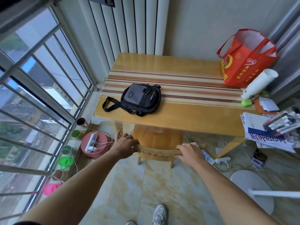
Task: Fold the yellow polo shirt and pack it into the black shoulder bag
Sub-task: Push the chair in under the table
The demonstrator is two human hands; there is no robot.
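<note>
the top rail of a wooden chair (158,151) is gripped by both hands, one at each end. the left hand (126,146) is seen with its fingers curled over the rail's left end; the right hand (190,152) is laid over the right end with fingers bent down around it. the two hands are kept well apart, the middle of the rail showing between them. the chair is tucked partly under the near edge of a yellow wooden table (186,117) crossed by brown and cream stripes.

the black shoulder bag (142,98) is found lying flat on the left part of the table, zipped face up, its strap (110,104) looped out toward the table's left edge. no yellow polo shirt can be made out anywhere in view.

a red tote bag (246,62) is stood at the far right corner of the table, with a white roll (258,83) leaning just beside it. papers and books (266,132) are piled at the right edge. on the floor at left, a pink round stool (95,143) is noted, with a white power strip (91,142) resting on top. a white sneaker (159,214) is seen at the bottom.
</note>
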